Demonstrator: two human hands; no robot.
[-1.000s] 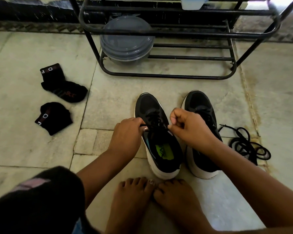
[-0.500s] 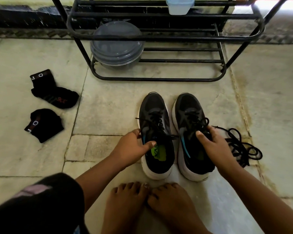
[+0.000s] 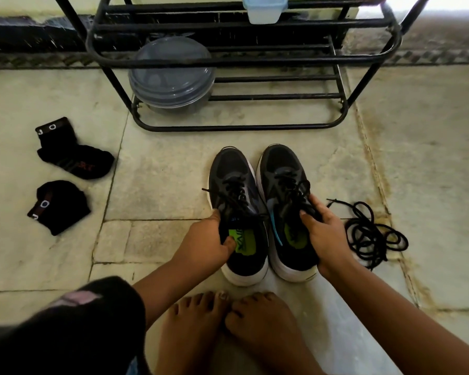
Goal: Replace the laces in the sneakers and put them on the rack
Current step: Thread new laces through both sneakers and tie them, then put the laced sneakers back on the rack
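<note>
Fingers first: the left hand (image 3: 205,240) has its thumb hooked down inside the collar of the left sneaker (image 3: 237,212), pressing on the lime-green insole label, with the other fingers curled round the outer side, so it grips the shoe by its rim. Same deal on the other side, where the right hand (image 3: 326,234) grips the right sneaker (image 3: 284,201), fingertips tucked over the collar edge near the top eyelets and the palm wrapped round the outer wall.

Both sneakers sit on the stone floor (image 3: 160,185) side by side, just about touching, toes pointing at the rack (image 3: 241,127). Black mesh uppers, chunky white rubber soles, a thin teal stripe on the right one. Both are laced up in black cord, with one loose end poking out to the left of the left shoe.

Just right of the right hand lies a tangled heap of round black laces (image 3: 371,236), all loops and coils. The rack is black metal tube with thin rails; a smoky translucent round container (image 3: 171,77) with a lid sits on its bottom tier and a pale blue plastic tub (image 3: 264,9) higher up. Two black knit socks (image 3: 73,158) lie crumpled well off to the left. Bare feet (image 3: 228,320) are at the bottom, and the floor slabs are pale, mottled and a bit grimy at the joints.
</note>
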